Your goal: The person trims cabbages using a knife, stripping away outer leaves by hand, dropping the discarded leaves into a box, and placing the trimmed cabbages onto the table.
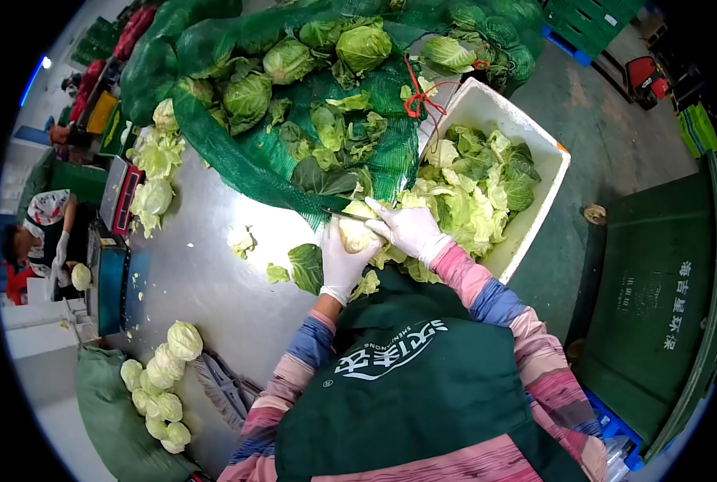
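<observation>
A pale, trimmed cabbage (357,234) is held close in front of my body. My left hand (344,261), in a white glove, wraps round its near left side. A dark-bladed knife (344,214) lies across the top of the cabbage, its tip pointing left. My right hand (407,230), also gloved, is closed round the knife's handle end, its fingers touching the cabbage. Loose green leaves (305,267) lie on the metal table (206,265) beside my left hand. Right of my right hand, a white foam box (545,173) holds many stripped leaves.
A green mesh sack (238,173) of cabbages lies open at the table's far side. Several trimmed cabbages (185,341) sit at the lower left, others (151,197) at the upper left. A person (49,225) stands far left. A large green bin (647,297) is at right.
</observation>
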Motion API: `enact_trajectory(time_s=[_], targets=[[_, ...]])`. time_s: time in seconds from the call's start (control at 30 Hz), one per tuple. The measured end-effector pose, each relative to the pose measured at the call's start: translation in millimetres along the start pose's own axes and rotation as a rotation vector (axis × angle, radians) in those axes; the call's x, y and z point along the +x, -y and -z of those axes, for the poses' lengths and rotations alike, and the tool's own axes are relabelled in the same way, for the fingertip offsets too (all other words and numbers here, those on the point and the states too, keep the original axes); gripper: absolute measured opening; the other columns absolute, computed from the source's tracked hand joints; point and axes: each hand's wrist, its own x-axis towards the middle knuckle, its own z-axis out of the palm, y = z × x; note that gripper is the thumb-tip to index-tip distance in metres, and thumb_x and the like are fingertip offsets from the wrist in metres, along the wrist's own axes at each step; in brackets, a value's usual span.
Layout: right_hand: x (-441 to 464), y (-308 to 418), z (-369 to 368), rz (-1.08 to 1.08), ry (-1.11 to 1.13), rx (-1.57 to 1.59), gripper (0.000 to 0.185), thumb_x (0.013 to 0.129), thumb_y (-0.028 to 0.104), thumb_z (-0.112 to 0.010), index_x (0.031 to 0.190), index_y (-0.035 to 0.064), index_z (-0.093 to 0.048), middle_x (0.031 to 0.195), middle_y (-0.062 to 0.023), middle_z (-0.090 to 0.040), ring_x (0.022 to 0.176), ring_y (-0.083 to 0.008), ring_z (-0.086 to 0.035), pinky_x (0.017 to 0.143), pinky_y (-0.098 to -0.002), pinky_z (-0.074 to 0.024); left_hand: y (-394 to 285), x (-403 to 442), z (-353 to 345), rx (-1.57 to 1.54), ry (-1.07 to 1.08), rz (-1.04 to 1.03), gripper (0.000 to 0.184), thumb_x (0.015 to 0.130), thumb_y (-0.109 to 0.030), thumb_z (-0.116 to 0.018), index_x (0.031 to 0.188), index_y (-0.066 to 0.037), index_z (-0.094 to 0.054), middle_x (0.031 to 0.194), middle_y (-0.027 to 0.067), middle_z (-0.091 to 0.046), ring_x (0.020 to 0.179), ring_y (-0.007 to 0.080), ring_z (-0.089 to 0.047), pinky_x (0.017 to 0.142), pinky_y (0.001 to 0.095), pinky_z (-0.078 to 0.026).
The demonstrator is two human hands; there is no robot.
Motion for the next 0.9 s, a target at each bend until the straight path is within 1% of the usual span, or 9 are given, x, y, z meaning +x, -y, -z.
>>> enact_trajectory(time_s=[0.3,0.37,0.43,0.57,0.63,0.7,0.77,0.83,0.9], targets=[[5,7,6,-0.227,0.03,0.005,0.048,0.097,0.052,-0.038,0.129,0.0234,-0.058,0.077,-0.0151,-0.069,0.069,-0.033,-0.067,0.06,-0.0439,-0.0515,-1,-7,-6,0.103,-0.061,-0.046,0.092,0.067,-0.028,-0.083,0.138,0.008,-0.036,0.132,0.026,-0.045,0.124,0.0399,-0.043,0.105,0.0426,-0.035],[11,-21,3,-0.353,-0.163,0.139,0.042,0.097,0.05,-0.04,0.119,0.0239,-0.065,0.083,-0.0131,-0.07,0.075,-0.0324,-0.067,0.066,-0.0427,-0.0524,-1,-22,-7,0.267,-0.074,-0.301,0.095,0.067,-0.028,-0.082,0.14,0.007,-0.033,0.137,0.0258,-0.042,0.125,0.0406,-0.043,0.106,0.0432,-0.035],[6,-33,9,-0.444,-0.064,0.102,0.042,0.096,0.051,-0.041,0.114,0.0231,-0.068,0.087,-0.0121,-0.07,0.08,-0.0324,-0.067,0.07,-0.0429,-0.0518,12,-36,-3,0.242,-0.045,-0.292,0.097,0.067,-0.024,-0.083,0.143,0.004,-0.03,0.141,0.0244,-0.04,0.128,0.0403,-0.042,0.108,0.043,-0.035],[-18,-76,-28,-0.539,-0.153,0.034,0.044,0.096,0.052,-0.039,0.114,0.0218,-0.067,0.082,-0.0134,-0.069,0.076,-0.0327,-0.067,0.065,-0.0431,-0.0517,28,-46,21,-0.297,0.065,0.087,0.094,0.07,-0.006,-0.081,0.147,-0.002,-0.027,0.143,0.0172,-0.041,0.126,0.0215,-0.047,0.095,0.0352,-0.051],[-21,-68,-20,-0.631,-0.073,-0.051,0.048,0.097,0.052,-0.04,0.13,0.0219,-0.057,0.077,-0.015,-0.068,0.074,-0.0326,-0.067,0.063,-0.0421,-0.0517,32,-47,32,-0.304,0.093,0.088,0.095,0.069,-0.007,-0.081,0.147,-0.003,-0.027,0.142,0.016,-0.043,0.127,0.0232,-0.048,0.093,0.0352,-0.053],[-23,-36,0,-0.608,-0.086,0.054,0.061,0.094,0.055,-0.047,0.142,0.0181,-0.043,0.077,-0.0156,-0.069,0.072,-0.0317,-0.067,0.064,-0.0411,-0.0522,26,-49,33,-0.213,0.09,0.046,0.095,0.068,-0.008,-0.082,0.147,-0.003,-0.029,0.141,0.0161,-0.044,0.127,0.0253,-0.047,0.095,0.0363,-0.051],[-27,-1,0,-0.327,-0.218,0.383,0.076,0.087,0.058,-0.055,0.146,0.0134,-0.036,0.091,-0.0151,-0.068,0.074,-0.0303,-0.067,0.066,-0.0398,-0.0531,19,-47,31,-0.129,0.101,-0.004,0.096,0.067,-0.009,-0.082,0.146,-0.003,-0.03,0.141,0.0162,-0.044,0.127,0.0274,-0.047,0.097,0.0375,-0.05],[-26,31,9,-0.134,-0.115,0.33,0.084,0.081,0.06,-0.061,0.146,0.0128,-0.036,0.108,-0.0155,-0.062,0.082,-0.0306,-0.067,0.069,-0.0384,-0.054,14,-42,25,0.095,0.075,-0.11,0.096,0.064,-0.012,-0.083,0.145,-0.002,-0.032,0.14,0.0177,-0.045,0.127,0.0329,-0.044,0.102,0.0395,-0.043],[-19,42,3,-0.093,-0.061,0.186,0.081,0.081,0.058,-0.062,0.144,0.0128,-0.04,0.115,-0.0143,-0.056,0.085,-0.0313,-0.066,0.071,-0.0384,-0.0541,16,-41,21,0.067,0.078,-0.099,0.096,0.063,-0.015,-0.083,0.144,-0.002,-0.033,0.139,0.0191,-0.046,0.126,0.0359,-0.042,0.107,0.0405,-0.036]])
